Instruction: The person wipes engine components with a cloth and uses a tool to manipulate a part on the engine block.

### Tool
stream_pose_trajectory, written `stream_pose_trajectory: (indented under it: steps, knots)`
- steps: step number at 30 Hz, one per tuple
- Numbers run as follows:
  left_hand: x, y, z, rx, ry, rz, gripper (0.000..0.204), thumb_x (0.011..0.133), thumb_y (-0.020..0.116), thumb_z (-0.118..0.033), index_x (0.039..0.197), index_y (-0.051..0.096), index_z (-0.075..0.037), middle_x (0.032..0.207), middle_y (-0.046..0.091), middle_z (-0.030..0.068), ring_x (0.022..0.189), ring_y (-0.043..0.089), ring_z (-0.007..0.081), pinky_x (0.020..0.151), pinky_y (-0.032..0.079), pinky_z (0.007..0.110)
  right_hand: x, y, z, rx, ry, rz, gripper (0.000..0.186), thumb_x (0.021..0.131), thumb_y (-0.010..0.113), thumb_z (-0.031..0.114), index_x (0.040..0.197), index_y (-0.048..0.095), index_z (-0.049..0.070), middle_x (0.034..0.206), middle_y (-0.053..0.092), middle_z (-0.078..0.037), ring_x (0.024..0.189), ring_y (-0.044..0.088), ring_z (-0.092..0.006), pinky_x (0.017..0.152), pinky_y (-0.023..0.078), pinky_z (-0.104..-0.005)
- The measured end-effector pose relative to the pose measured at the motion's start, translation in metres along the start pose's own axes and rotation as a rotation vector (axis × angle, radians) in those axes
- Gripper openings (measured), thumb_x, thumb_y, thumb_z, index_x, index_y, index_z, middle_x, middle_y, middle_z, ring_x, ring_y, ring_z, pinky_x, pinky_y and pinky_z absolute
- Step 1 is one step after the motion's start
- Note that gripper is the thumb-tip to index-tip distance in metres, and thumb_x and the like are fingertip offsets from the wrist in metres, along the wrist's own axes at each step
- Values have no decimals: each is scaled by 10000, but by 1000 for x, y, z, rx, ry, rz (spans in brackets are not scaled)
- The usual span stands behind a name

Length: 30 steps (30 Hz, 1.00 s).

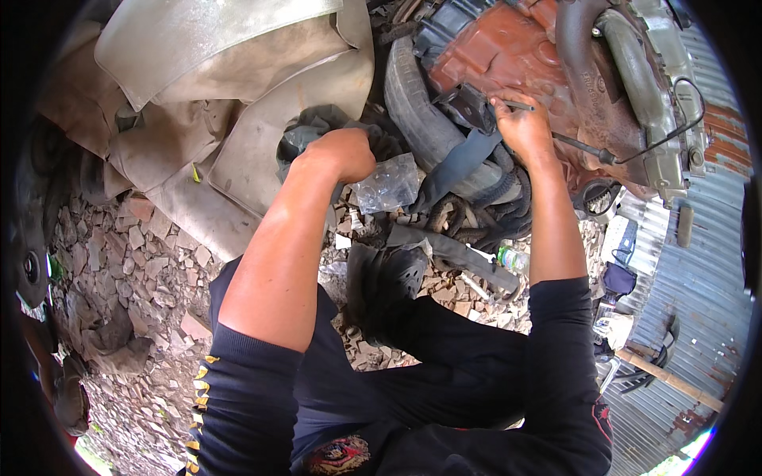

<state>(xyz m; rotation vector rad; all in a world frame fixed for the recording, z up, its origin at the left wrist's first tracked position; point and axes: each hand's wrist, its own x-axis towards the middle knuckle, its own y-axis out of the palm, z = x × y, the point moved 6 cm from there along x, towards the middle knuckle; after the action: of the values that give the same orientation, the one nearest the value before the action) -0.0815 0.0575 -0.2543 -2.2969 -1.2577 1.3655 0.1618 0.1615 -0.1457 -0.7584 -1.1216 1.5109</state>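
Observation:
My left hand (337, 156) rests against a bunched dark grey sheet (300, 131), like cloth or plastic, its fingers curled. What they grip, if anything, is hidden. A clear plastic bag (389, 184) with small pieces inside lies just right of that hand. My right hand (522, 128) is closed around a short dark rod (520, 105) beside a rust-red engine (508, 47). Left of its fingertips is a dark boxy part (470, 109), with a grey-blue strap (460, 163) hanging below. Another slim dark rod (583, 146) with a thin cable runs right from behind my wrist.
A worn tyre (421, 119) leans by the engine. Large beige sheets (230, 75) drape at the upper left. Broken stones (151, 270) cover the ground. Near my leg lie a dark clog (401, 274) and a green-labelled bottle (512, 259). Corrugated metal (675, 293) stands at the right.

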Motion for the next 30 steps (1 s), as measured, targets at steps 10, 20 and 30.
stream_pose_trajectory:
  steps: [10, 20, 30]
  knots:
    - [-1, 0, -3, 10, 25, -24, 371, 794, 543, -134, 1114, 661, 11, 1196, 626, 213, 1122, 599, 364, 943, 482, 421, -1, 6, 7, -78, -22, -57, 162, 861, 648, 183, 944, 716, 61, 920, 708, -145, 916, 680, -290, 822, 505, -349]
    - [0, 1, -5, 15, 23, 7, 377, 795, 544, -137, 1124, 662, 2, 1210, 625, 197, 1130, 600, 346, 951, 479, 421, 1, -3, 2, -72, 19, -20, 167, 853, 662, 204, 932, 727, 73, 910, 704, -172, 913, 684, -302, 820, 513, -367]
    - [0, 2, -4, -4, 21, -5, 377, 799, 544, -146, 1126, 662, 0, 1217, 622, 197, 1134, 599, 346, 957, 474, 421, -5, 11, 3, -32, 55, -59, 155, 871, 647, 212, 939, 729, 98, 923, 718, -118, 903, 690, -268, 806, 517, -341]
